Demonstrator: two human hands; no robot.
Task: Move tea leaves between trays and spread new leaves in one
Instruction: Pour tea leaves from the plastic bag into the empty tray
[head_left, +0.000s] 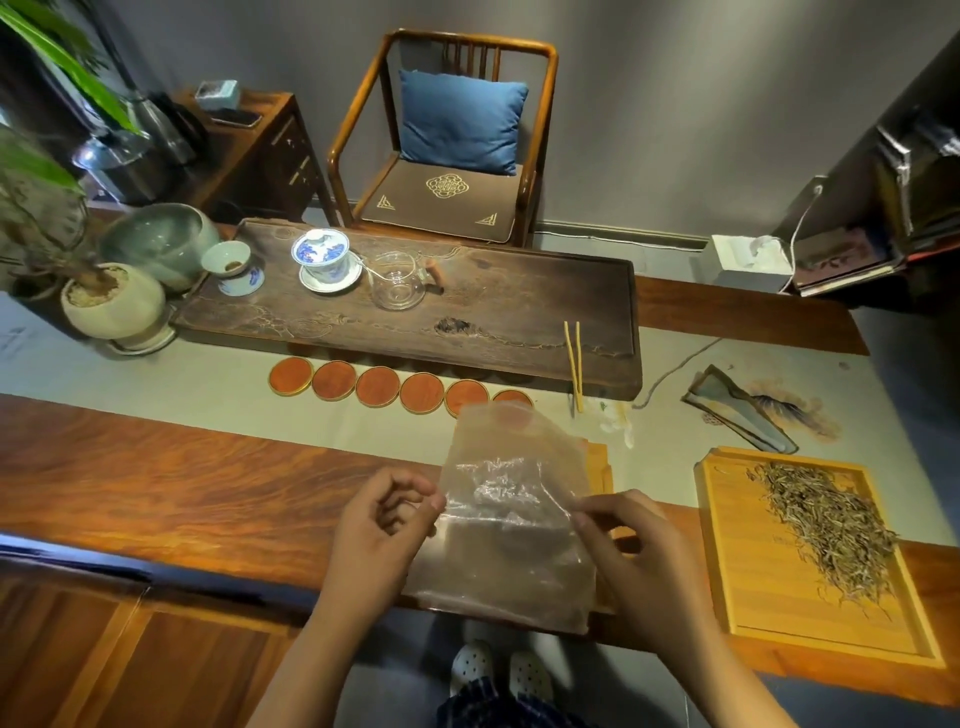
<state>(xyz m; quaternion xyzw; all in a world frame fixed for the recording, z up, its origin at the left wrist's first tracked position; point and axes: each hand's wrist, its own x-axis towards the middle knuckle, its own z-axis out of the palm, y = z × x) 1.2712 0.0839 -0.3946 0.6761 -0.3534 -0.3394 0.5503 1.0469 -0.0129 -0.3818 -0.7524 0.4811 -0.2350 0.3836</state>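
Clear plastic, crinkled and see-through, forms a bag (514, 519) held up over the near edge of the wooden worktop (156, 483). The left hand (384, 525) pinches the bag's left edge between thumb and curled fingers; the right hand (623, 545) pinches its right edge the same way. Whether the bag holds any leaves cannot be told. Behind the bag, mostly hidden, the corner of a light wooden tray (600, 467) shows. Well to the right lies a second tray (753, 597), light wood too, and a loose heap of dry tea leaves (826, 519) covers its upper right part, with its lower left part bare.

Farther back, a row of round orange coasters (379, 385) lies on a pale cloth runner (182, 379), just in front of a long dark tea board (519, 306). On the board stand a blue-and-white lidded cup (322, 257), a small glass pitcher (397, 283) and a small cup on a saucer (231, 267); yellow tongs (574, 358) rest at its right end. A wooden chair with a blue cushion (460, 122) stands beyond.
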